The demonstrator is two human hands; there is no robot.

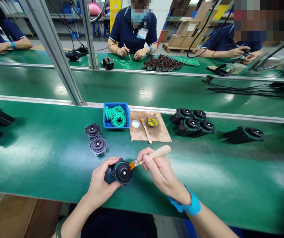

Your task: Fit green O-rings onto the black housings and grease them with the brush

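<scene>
Beyond the hands, a blue plastic bin [128, 120] heaped with green rings [118, 116] stands near the far edge of the green bench [45, 165]. Just beside it, a stained cardboard sheet [162, 132] carries a white disc [135, 124], a second brush [146, 130] and a yellow ring-shaped cap [152, 123]. Two dark flanged discs [98, 145] lie left of the sheet; to its right are four clustered black housings [191, 124] and, apart from them, a lone black housing [243, 135]. A grooved metal post [55, 53] slants across the view at left, and co-workers sit across the line.

The held housing [124, 177] is dark and smooth, with a round stepped end, small lugs and a thin green band [115, 168]. The paintbrush [160, 151] has a pale wooden handle and amber bristles.

The left hand [101, 185] has its grip wrapped around the housing — thumb below, fingers above — with the stepped end tilted up. The right hand [163, 173] pinches the paintbrush near its ferrule; the bristles seem to touch the housing's rim — actual contact is hard to confirm.
</scene>
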